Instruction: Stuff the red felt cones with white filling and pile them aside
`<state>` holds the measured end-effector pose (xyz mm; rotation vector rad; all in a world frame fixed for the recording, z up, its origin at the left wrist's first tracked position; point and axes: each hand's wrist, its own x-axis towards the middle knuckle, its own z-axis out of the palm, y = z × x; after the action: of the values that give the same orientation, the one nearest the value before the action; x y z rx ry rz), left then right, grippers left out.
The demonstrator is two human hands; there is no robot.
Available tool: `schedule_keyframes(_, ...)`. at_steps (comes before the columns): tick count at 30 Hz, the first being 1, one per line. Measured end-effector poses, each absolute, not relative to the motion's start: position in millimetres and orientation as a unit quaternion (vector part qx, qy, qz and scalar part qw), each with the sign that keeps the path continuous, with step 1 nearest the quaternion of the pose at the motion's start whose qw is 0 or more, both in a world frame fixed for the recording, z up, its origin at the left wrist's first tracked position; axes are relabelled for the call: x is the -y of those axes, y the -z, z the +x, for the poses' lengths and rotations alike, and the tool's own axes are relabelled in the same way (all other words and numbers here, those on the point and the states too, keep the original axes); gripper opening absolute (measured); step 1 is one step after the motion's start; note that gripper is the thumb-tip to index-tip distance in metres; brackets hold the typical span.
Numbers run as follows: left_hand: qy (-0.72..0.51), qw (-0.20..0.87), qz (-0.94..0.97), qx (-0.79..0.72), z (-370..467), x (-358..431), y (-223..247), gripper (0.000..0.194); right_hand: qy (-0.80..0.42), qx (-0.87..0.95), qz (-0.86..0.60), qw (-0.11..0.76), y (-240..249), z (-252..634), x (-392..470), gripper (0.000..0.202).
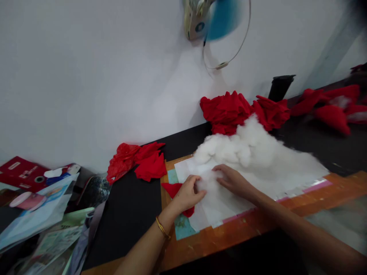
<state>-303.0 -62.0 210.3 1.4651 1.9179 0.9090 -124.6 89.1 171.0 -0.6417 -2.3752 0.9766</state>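
Note:
A loose, blurred tuft of white fibre stuffing [208, 181] lies between my two hands, over a white sheet [220, 204]. My left hand [189, 194] is curled round the tuft's left side, with thumb and fingers bent toward it. From the other side the bent fingers of my right hand [231, 180] grip it. A small red fabric piece [171, 189] lies under my left hand and wrist, partly hidden. Just beyond my right hand rises a big heap of white stuffing [255, 143].
Red fabric piles [226, 109] lie behind the stuffing, by a black container [281, 88]. More red pieces [150, 162] and a red plastic bag [123, 158] are at left. Packets and a red box [24, 173] crowd the far left. A cable [248, 28] hangs on the wall.

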Motion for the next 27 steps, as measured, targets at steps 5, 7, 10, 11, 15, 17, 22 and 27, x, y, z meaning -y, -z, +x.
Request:
schedule_keyframes(5, -0.329, 0.214, 0.577, -0.717, -288.6, 53.0, -200.0, 0.014, -0.386, 0.89, -0.122, 0.209, -178.3, -122.9, -66.1, 0.064)
schedule_keyframes(7, -0.322, 0.207, 0.595, -0.707, -283.6, 48.3, -193.2, 0.006, -0.387, 0.889, -0.145, 0.2, -176.2, -126.8, -59.1, 0.042)
schedule_keyframes(10, -0.326, 0.208, 0.588, -0.71, -285.7, 46.9, -189.0, 0.013, -0.389, 0.875, -0.208, 0.201, -173.0, -130.5, -59.8, 0.009)
schedule_keyframes(11, -0.327, 0.204, 0.582, -0.716, -289.3, 48.2, -189.7, 0.013, -0.385, 0.871, -0.222, 0.207, -172.6, -130.1, -63.2, 0.009)
schedule_keyframes(15, -0.324, 0.198, 0.566, -0.732, -305.6, 57.1, -198.9, 0.011, -0.371, 0.856, -0.267, 0.241, -172.2, -124.9, -82.9, 0.021)
schedule_keyframes(17, -0.324, 0.202, 0.577, -0.722, -307.3, 60.4, -203.6, 0.003, -0.367, 0.855, -0.276, 0.24, -171.8, -124.5, -88.7, 0.024)
schedule_keyframes(22, -0.278, 0.194, 0.681, -0.649, -291.3, 59.3, -202.3, 0.038, -0.39, 0.88, -0.17, 0.212, -175.9, -132.4, -84.5, 0.06)
schedule_keyframes(27, -0.241, 0.191, 0.732, -0.608, -290.6, 56.0, -192.5, 0.028, -0.372, 0.916, -0.118, 0.096, -178.5, -139.2, -89.5, 0.033)
